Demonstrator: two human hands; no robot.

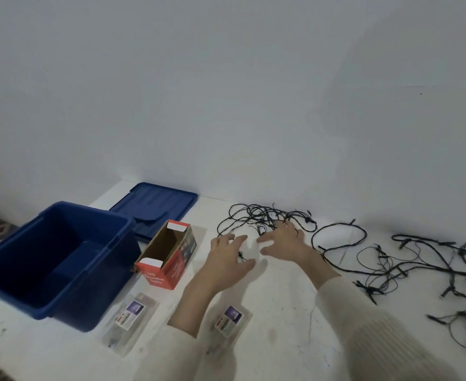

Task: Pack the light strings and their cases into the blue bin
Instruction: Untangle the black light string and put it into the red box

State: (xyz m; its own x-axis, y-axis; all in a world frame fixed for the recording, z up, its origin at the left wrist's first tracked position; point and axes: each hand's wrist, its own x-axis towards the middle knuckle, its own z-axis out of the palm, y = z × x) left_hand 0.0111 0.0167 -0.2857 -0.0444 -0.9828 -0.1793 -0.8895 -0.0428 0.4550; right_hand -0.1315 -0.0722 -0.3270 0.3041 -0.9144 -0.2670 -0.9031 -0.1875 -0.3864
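Blue bin (14, 259) at 9 o'clock, empty, open top; its blue lid (155, 206) lies flat behind it toward 11. Just right of bin, red cardboard case (168, 255) on its side, flaps open, nothing inside. Two clear flat packets at 7 and 6 o'clock: packet one (128, 321), packet two (227, 320), the second partly under the left forearm. Left hand (226, 259) centre frame, fingers spread, palm down, one strand touching under it, not gripping anything. Right hand (284, 239) just beside it at 12, fingers spread, fingertips on the near tangle of light string (265, 217), no pinch that I can see. Loose string loop (339, 237) at 2, bigger tangle (432, 273) at 3 to 4 o'clock, running off frame. Step looks like gathering the near tangle: best to rake it inward with both hands, coil loosely, avoid snagging bulbs on the neighbour loop, then into case or bin
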